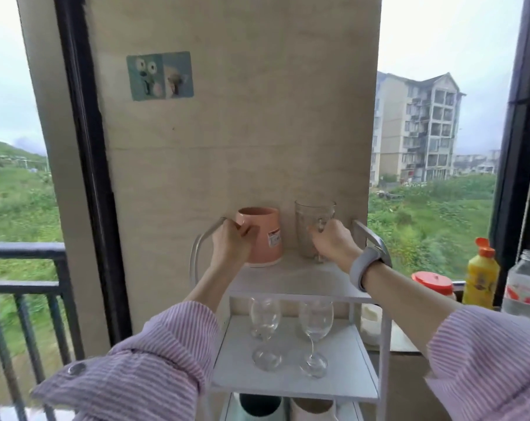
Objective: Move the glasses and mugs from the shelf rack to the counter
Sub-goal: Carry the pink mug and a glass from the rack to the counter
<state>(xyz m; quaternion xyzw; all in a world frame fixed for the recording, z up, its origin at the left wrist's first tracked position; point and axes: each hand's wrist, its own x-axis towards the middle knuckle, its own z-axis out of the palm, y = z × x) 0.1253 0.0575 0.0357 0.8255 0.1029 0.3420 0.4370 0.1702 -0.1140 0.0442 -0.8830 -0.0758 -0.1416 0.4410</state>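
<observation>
Two handled vessels, a pink ceramic mug (262, 237) and a fragile, slippery clear glass mug (313, 229), seem best carried by their handles, where the left hand (231, 243) and right hand (333, 244) have fingers curled.

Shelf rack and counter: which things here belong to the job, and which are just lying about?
Job:
- pink mug, left hand gripping it
- glass mug, right hand gripping it
- two wine glasses, middle shelf
- shelf rack

Lying about:
- yellow bottle
- clear bottle
- red-lidded jar
- wall sticker
</observation>
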